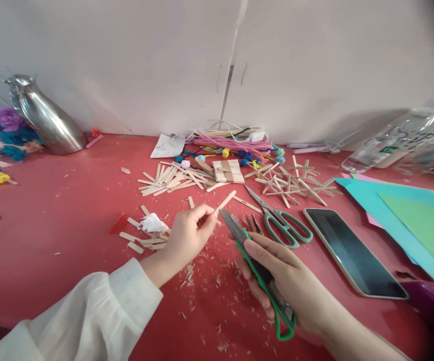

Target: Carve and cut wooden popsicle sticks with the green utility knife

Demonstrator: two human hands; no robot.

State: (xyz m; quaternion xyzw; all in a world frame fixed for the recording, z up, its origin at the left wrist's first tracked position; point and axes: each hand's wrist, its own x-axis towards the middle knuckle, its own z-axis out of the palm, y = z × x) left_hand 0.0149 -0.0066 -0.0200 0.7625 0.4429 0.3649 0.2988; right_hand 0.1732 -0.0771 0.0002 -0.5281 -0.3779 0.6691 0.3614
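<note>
Between the thumb and fingers of my left hand [193, 231] is a wooden craft stick [226, 200], angled up and to the right. My right hand [277, 265] is wrapped round a green and black utility knife [265, 281]. Its blade [230, 223] is out, pointing up and left, close to the stick's lower end; whether they touch I cannot tell. Wood shavings [217, 281] lie scattered on the red table below both hands. Just beyond the knife lie green-handled scissors [285, 226] and small dark-tipped tools [253, 223], partly hidden by my right hand.
Loose sticks form piles at the back left [172, 178] and back right [294, 180], with a banded stick bundle [229, 171] between. Near my left wrist, white tissue [153, 222] rests on sticks. A phone [354, 250], coloured paper [408, 215], plastic bottle [393, 138] and metal jug [53, 120] stand around.
</note>
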